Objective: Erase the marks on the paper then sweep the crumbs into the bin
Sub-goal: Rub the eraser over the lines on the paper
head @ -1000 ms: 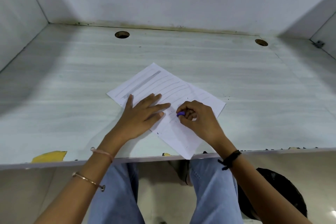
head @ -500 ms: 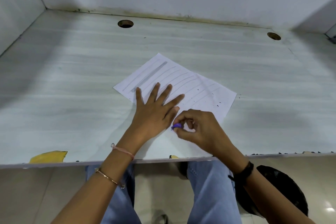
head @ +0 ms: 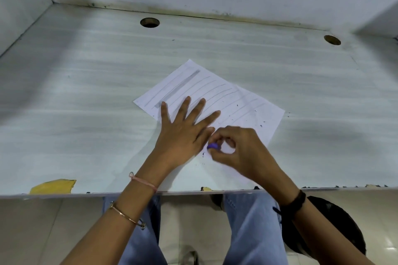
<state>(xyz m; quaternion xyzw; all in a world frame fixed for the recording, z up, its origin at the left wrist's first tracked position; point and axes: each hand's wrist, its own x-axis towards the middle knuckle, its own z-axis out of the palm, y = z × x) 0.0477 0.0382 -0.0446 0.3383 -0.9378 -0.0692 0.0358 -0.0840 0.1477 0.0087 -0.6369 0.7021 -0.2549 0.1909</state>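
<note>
Two hands on the paper (head: 247, 101): our left hand (head: 183, 133) lies flat, fingers spread, pinning the sheet to the desk (head: 86, 92). Our right hand (head: 243, 153) pinches a purple eraser (head: 213, 146) between thumb and curled fingers, its tip on the sheet just beside our left little finger. Pencil lines run beyond the left fingertips. Dark crumbs (head: 261, 125) lie past the right knuckles. Black bin (head: 336, 228) on the floor below our right wrist.

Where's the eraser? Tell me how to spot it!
Find the white paper lying on the pale desk. At its near part, the right hand pinches the eraser beside the flat left hand. It is the only purple thing there, small and rounded.
</note>
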